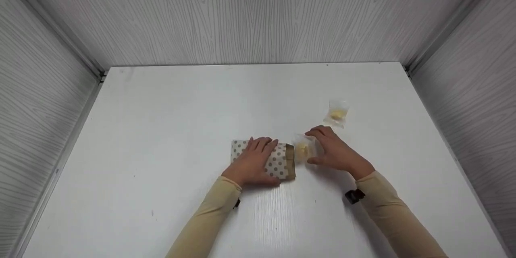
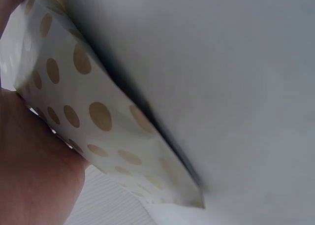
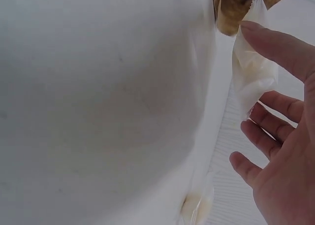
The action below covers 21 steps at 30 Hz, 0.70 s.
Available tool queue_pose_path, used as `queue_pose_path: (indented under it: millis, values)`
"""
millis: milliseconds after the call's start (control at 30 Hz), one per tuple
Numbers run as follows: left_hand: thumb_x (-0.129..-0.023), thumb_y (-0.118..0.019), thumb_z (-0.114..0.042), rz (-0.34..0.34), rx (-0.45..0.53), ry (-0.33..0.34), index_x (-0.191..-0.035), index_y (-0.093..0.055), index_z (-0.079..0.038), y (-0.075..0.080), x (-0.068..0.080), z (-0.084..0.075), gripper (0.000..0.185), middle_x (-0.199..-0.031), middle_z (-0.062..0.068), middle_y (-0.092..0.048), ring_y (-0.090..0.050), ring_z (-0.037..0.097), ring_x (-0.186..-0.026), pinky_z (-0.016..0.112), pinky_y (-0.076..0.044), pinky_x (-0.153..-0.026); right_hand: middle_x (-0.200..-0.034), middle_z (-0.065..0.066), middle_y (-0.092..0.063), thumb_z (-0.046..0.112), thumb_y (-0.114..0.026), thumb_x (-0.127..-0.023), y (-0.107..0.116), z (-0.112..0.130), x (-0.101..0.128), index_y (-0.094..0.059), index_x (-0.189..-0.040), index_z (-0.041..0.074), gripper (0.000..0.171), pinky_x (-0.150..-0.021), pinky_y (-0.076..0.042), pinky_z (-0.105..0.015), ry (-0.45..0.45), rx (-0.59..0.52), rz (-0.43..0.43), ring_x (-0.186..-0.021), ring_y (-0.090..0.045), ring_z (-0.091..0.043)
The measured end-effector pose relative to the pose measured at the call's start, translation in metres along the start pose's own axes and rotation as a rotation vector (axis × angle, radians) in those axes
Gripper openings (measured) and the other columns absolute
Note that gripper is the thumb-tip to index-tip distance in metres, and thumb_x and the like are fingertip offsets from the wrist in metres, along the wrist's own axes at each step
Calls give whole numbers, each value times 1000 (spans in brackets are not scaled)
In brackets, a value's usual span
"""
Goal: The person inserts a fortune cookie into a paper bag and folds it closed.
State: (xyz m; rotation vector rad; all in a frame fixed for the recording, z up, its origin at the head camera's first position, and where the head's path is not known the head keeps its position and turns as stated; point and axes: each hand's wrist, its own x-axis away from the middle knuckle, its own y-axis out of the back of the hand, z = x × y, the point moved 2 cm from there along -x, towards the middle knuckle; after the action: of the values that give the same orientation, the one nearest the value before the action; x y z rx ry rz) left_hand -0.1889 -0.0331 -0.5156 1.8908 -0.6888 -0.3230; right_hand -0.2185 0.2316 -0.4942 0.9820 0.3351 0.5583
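A white paper bag with tan polka dots lies on the table, its brown open end facing right. My left hand spans it from above, fingers at the far edge and thumb at the near edge. At the bag's mouth is a small clear packet with a pale yellow piece inside. My right hand holds this packet between thumb and fingers; the right wrist view shows the thumb over the packet and the fingertips at its other side. The bag's dotted side fills much of the left wrist view.
A second clear packet with a yellow piece lies farther back, to the right of the hands. The white table is bounded by grey wood-grain panels at the back and both sides.
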Motion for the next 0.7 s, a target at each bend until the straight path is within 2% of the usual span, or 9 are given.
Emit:
queue_pose_path:
  millis: [700]
  values:
    - [-70,-75,-67,5,-26,13,-157,-20,-12,-1,-1,-2,118,-156,11,-25,-18,27,-145,46,-2,-119,-130,-7,-48,30,-87,-74,-16,9,11,-54,-130,5,70,-103,-40,-44,125,28,34,-123,-42,-26]
